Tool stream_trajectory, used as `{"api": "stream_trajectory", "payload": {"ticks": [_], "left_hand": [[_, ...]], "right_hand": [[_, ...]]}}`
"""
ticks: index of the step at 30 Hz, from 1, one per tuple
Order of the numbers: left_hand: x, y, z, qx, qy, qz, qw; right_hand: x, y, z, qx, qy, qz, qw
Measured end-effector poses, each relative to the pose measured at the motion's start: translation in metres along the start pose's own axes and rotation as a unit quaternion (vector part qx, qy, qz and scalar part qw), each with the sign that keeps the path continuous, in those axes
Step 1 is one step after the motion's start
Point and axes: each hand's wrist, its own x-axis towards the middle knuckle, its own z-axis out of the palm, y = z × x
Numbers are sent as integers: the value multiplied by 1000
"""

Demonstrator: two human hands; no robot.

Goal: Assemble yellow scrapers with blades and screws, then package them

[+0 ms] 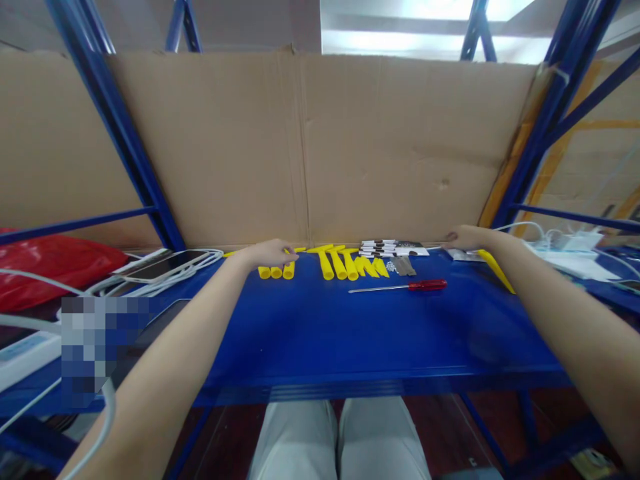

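At the back of the blue table, my left hand (273, 254) reaches over yellow T-shaped parts (276, 272), its fingers at their upper ends; its grip is too small to make out. My right hand (459, 238) is bent down at the back right, by a flat silvery packet (463, 255); what its fingers hold is hidden. Between the hands lie more yellow T-shaped parts (340, 265), several small yellow pieces (373, 267), black-and-white packets (379, 249), small metal bits (391, 267) and a grey bag (403, 266). A red-handled screwdriver (427, 285) lies in front of them.
A cardboard panel (300, 147) stands behind the blue table (325, 340). To the left are a red bag (55, 267), a phone (165, 266) and white cables (200, 265). A yellow piece (497, 271) lies near my right forearm, with white chargers (575, 250) beyond it.
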Motion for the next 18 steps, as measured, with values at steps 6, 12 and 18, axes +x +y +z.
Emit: {"api": "stream_trajectory", "payload": {"ticks": [6,12,18], "left_hand": [[7,-20,-7,-21,20,-52,998],[20,-15,22,-148,38,-34,988],[44,13,73,-65,128,-3,990]], "right_hand": [[-25,-56,1,85,82,18,993],[-46,-69,51,95,147,80,981],[-43,-58,65,72,119,23,990]]}}
